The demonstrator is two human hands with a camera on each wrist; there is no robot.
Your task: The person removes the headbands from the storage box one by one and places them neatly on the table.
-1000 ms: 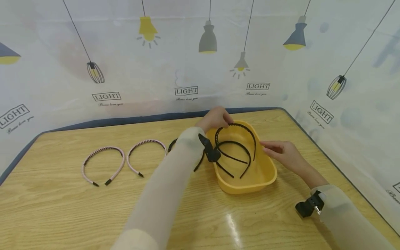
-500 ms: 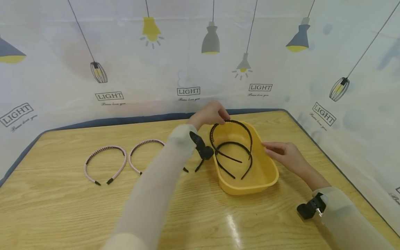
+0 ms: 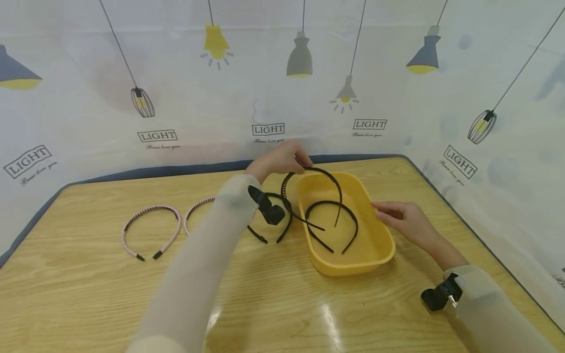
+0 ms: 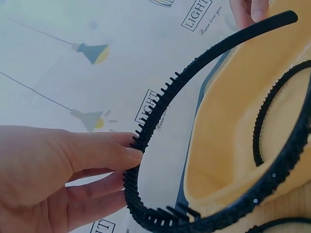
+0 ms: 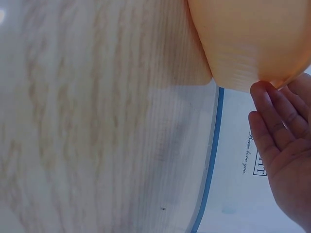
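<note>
My left hand (image 3: 282, 158) pinches a black toothed headband (image 3: 334, 179) at its top, between thumb and fingers. It hangs over the left rim of a yellow basin (image 3: 348, 268), its ends pointing down and right; in the left wrist view the comb teeth of this headband (image 4: 156, 114) show clearly. A second black headband (image 3: 353, 215) lies inside the basin. On the table just left of the basin rests a third black headband (image 3: 287, 229), partly behind my left wrist. My right hand (image 3: 408, 223) holds the basin's right rim with fingertips and thumb.
Two pink headbands lie to the left, one whole pink headband (image 3: 152, 208) and another pink headband (image 3: 197, 203) mostly behind my left sleeve. A wooden table (image 3: 273, 304) carries everything, backed by a lamp-printed cloth (image 3: 198, 108). Each wrist wears a black camera.
My left hand has moved left and slightly up, drawing the held headband from inside the basin to over its left rim. The headband beside the basin shows more now. My right hand stays at the rim.
</note>
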